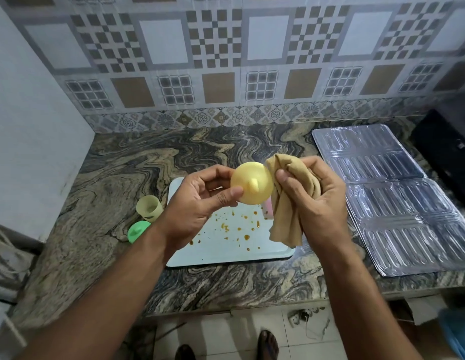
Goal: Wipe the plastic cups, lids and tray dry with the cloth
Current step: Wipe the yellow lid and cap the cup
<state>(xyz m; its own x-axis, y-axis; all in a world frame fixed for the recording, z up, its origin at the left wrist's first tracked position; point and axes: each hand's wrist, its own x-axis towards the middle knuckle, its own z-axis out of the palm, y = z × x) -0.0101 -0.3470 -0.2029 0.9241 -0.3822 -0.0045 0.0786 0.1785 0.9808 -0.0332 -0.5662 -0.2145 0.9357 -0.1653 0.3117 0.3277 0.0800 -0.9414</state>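
Above the white tray [226, 252], at chest height over the counter [127, 162], I hold the yellow lid [248, 189] in my left hand [200, 201] — thumb pressed on its near face at the lower left edge, the other fingers curled behind its rim. The lid stands on edge, its round face turned toward me, the little knob [253, 183] pointing at my eyes. My right hand [313, 193] sits just to the right of it, fingers and thumb clamped on the bunched tan cloth [286, 203], whose loose end hangs down toward the tray. A fold of cloth touches the lid's right edge, so the cloth lies directly beside the work, and the wiping stroke, as I judge it, runs leftward across the lid's face or round its rim. Both wrists are level, palms turned inward toward each other, forearms converging from the lower corners.

Left of the tray stand a pale yellow cup [149, 207] and, nearer me, a green lid [138, 231] on the counter. A pink thing peeks from behind the cloth on the tray — I cannot tell what it is. The tray carries orange-brown spots, so it looks not yet wiped.
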